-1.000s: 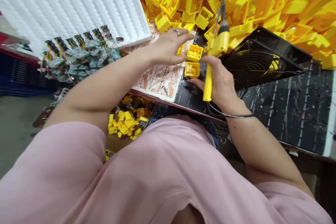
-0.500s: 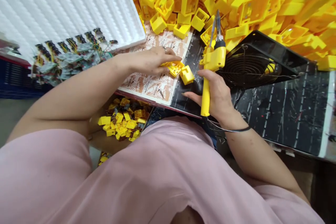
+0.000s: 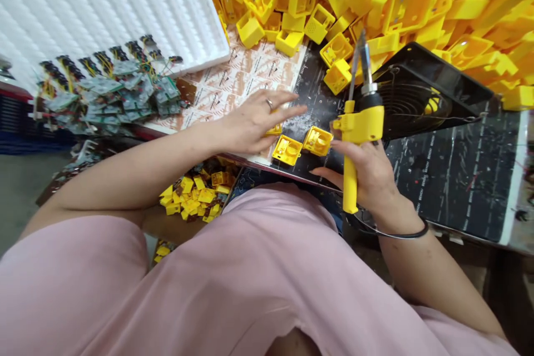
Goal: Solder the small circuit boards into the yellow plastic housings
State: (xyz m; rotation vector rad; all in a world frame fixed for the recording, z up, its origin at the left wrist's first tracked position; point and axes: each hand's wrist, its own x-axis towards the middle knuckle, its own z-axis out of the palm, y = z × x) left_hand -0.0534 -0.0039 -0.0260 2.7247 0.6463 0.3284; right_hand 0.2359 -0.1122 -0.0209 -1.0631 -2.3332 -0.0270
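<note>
A person's right hand [image 3: 371,169] grasps a yellow soldering gun [image 3: 362,125] at the table [image 3: 459,178]; the left hand [image 3: 250,120] partly covers a yellow housing [image 3: 274,130], its grip impossible to tell.

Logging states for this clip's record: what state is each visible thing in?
Tool: held; hot or cold, cannot tell
Right grip: holding tool
Left grip: spread, back upward
Left case: open side up
Right case: open side up
Third case: mostly hidden by left grip
Fan: tilted; spinning or not, unclear
Boards: heaped, wired
Case pile: loose, jumbled
Small parts: loose, heaped
</note>
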